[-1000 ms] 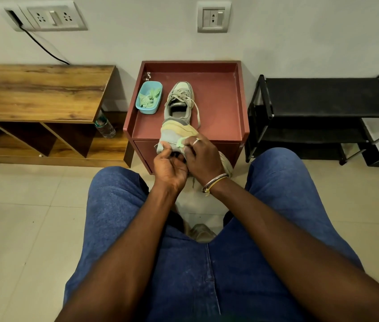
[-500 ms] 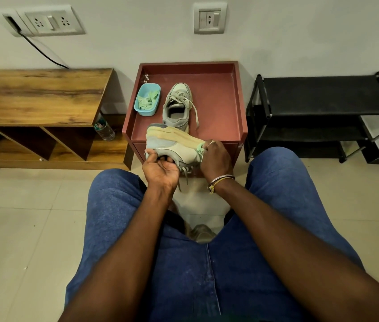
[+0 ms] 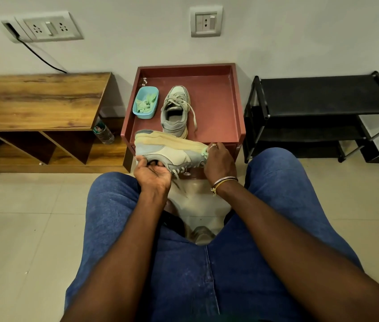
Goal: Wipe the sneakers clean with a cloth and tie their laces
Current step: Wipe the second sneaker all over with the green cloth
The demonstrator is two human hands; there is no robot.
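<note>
Head view: left hand (image 3: 152, 174) grips the grey-and-cream sneaker (image 3: 172, 152), now turned sideways above the near edge of the red wooden table (image 3: 216, 108); right hand (image 3: 218, 161) pinches a pale green cloth (image 3: 204, 151), moved to the sneaker's right end.

**Pale wall, three low pieces, tiled floor**

A pale wall (image 3: 300, 31) carries a double socket plate (image 3: 49, 27) at left, with a black cable (image 3: 42, 56) running down from beside it. A smaller switch plate (image 3: 205, 21) is near the middle. Against the wall stand a wooden shelf unit (image 3: 37, 101) at left, a red-brown surface (image 3: 216, 108) with a raised rim, and a black rack (image 3: 323, 96) at right. A plastic bottle (image 3: 104, 133) sits on the unit's lower shelf. The floor (image 3: 21, 228) is glossy cream tile catching small glints.
</note>
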